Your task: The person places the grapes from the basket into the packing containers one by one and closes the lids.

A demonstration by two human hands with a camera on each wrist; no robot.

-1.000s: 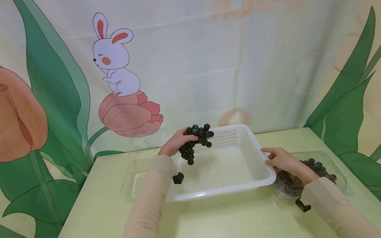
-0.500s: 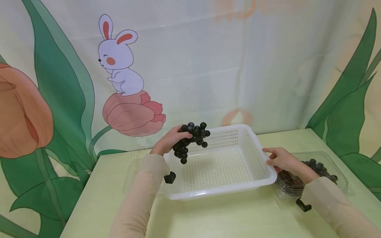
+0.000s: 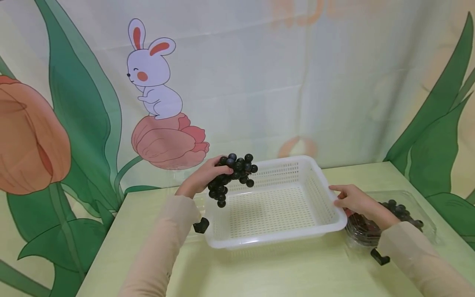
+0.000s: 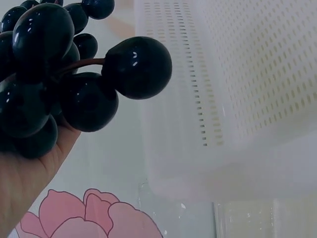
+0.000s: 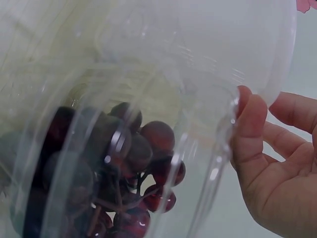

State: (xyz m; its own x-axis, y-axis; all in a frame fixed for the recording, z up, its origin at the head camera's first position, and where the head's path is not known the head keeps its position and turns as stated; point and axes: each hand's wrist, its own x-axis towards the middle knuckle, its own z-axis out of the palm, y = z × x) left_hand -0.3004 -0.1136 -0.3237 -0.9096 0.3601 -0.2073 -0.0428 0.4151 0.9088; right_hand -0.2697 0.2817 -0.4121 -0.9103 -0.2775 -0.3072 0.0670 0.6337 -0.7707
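My left hand (image 3: 202,177) grips a bunch of dark grapes (image 3: 237,167), held in the air over the left end of a white plastic basket (image 3: 274,237). In the left wrist view the grapes (image 4: 44,89) hang beside the basket's slotted wall (image 4: 173,109). My right hand (image 3: 352,200) is at the basket's right rim. Close up, the thumb and fingers of the right hand (image 5: 277,168) pinch that rim. Beneath the right forearm a clear plastic box (image 5: 198,198) contains reddish-dark grapes (image 5: 158,139).
Another dark grape bunch (image 3: 402,212) is in the clear container at the right. A clear plastic tray (image 3: 198,237) lies left of the basket, partly hidden by the left arm. Behind the pale green table (image 3: 259,272) hangs a printed cloth (image 3: 245,82).
My left hand has moved left with the grape bunch, from over the basket's inside toward its left end. The right hand stays at the rim. The head view has turned slightly.
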